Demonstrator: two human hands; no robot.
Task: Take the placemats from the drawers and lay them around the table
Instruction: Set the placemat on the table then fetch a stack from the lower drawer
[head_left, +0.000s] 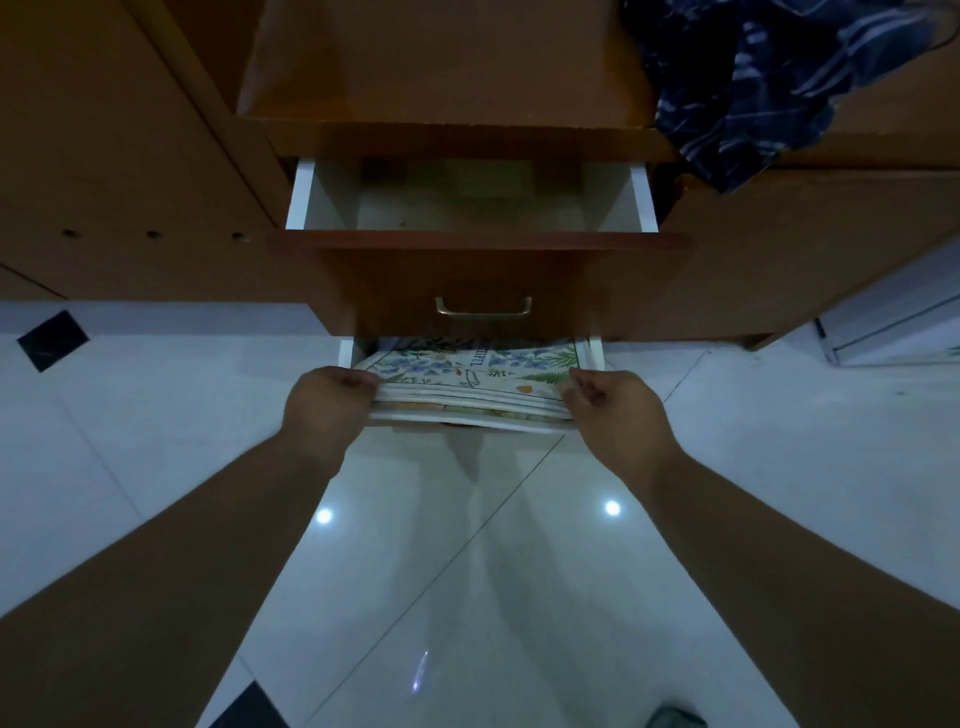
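A stack of placemats (470, 387), white-edged with blue flowers, green ferns and printed lettering on top, lies flat in the lower drawer (347, 353), its near edge sticking out. The upper drawer (480, 275) stands pulled open above it.

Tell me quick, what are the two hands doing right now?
Left hand: pinching the left edge of the placemat stack.
Right hand: pinching the stack's right edge.
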